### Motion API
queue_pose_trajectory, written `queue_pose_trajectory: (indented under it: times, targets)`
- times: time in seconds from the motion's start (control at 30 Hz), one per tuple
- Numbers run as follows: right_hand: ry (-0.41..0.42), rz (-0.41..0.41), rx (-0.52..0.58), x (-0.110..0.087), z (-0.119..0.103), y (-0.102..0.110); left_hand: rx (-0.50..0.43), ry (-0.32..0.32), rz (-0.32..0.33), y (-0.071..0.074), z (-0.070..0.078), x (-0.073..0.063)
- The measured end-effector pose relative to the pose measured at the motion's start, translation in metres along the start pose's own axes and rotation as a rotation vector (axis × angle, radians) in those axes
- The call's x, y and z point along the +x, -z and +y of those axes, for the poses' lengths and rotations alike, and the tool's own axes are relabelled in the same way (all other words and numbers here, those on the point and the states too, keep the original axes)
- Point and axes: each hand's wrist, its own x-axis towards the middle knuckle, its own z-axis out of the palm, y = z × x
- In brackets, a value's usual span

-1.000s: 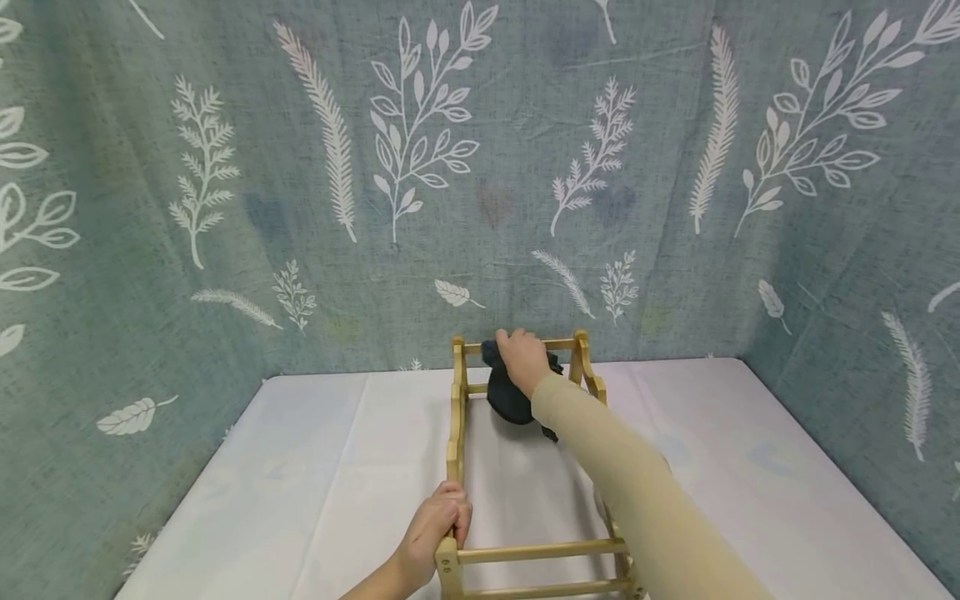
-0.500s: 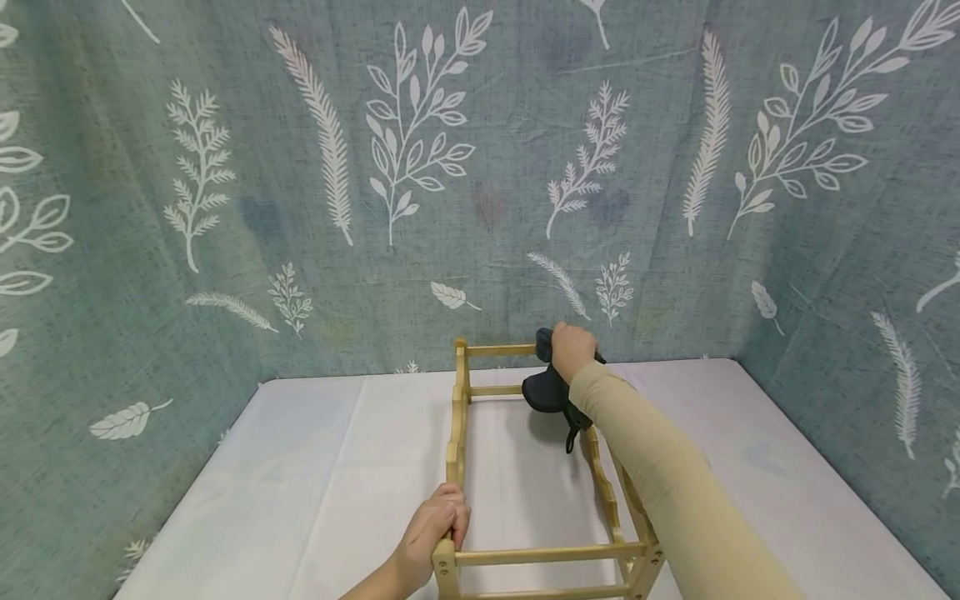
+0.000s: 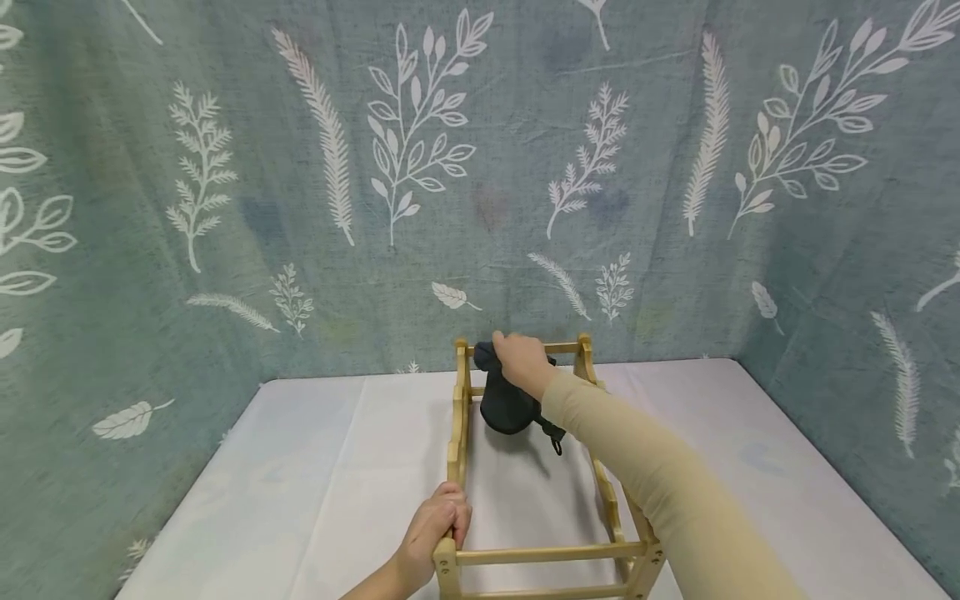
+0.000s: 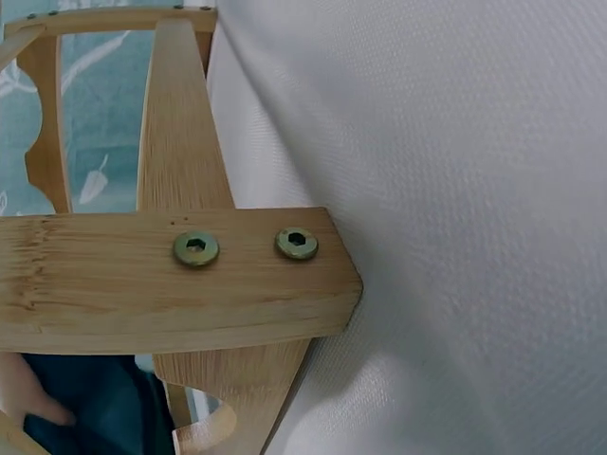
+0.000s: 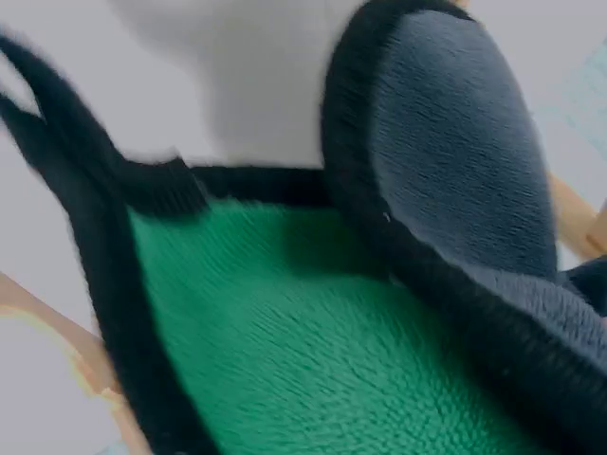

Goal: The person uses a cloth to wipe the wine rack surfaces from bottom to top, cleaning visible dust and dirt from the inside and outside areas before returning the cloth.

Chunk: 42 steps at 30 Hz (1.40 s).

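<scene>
A light wooden rack [image 3: 551,552] with wavy side rails and crossbars lies lengthwise on the table. My left hand [image 3: 437,527] grips its left rail by the near corner. At the far end, my right hand [image 3: 522,365] holds a dark mitt-like cloth [image 3: 506,406] by its top, its rounded lower part hanging between the rails. In the right wrist view the cloth [image 5: 313,332] shows a green fleecy side, black edging, a loop and a grey rounded lobe. Two bolts mark the rack's wooden bar [image 4: 114,280] in the left wrist view; my left hand is not visible there.
A white cover [image 3: 352,483] spreads over the table under the rack. Behind and on both sides hangs a grey-green curtain [image 3: 495,142] with white leaf prints, close to the rack's far end.
My right hand went right with the cloth, to the right rail, then came back left between the rails. The rack's right side shifted slightly outward at first. My left hand stayed put.
</scene>
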Motion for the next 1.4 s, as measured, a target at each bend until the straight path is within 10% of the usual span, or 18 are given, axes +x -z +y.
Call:
queue_pose_trajectory:
  times: [0.37,0.7,0.87,1.1,1.4]
  targets:
    - [-0.112,0.135,-0.156,-0.009,0.042,-0.006,-0.016,0.000,0.018,-0.003,0.002,0.002]
    - [-0.238,-0.052,0.159,-0.022,0.084,0.026,-0.004,0.001,-0.002,-0.002,0.001,0.002]
    - [-0.225,0.085,0.238,-0.042,0.099,0.075,0.003,0.008,-0.008,-0.002,-0.002,0.000]
    - [-0.045,0.383,0.028,-0.089,0.147,0.097,0.040,0.040,-0.047,0.001,-0.002,0.000]
    - [0.209,0.295,0.070,-0.121,0.159,0.020,0.026,0.049,-0.072,0.004,-0.001,0.000]
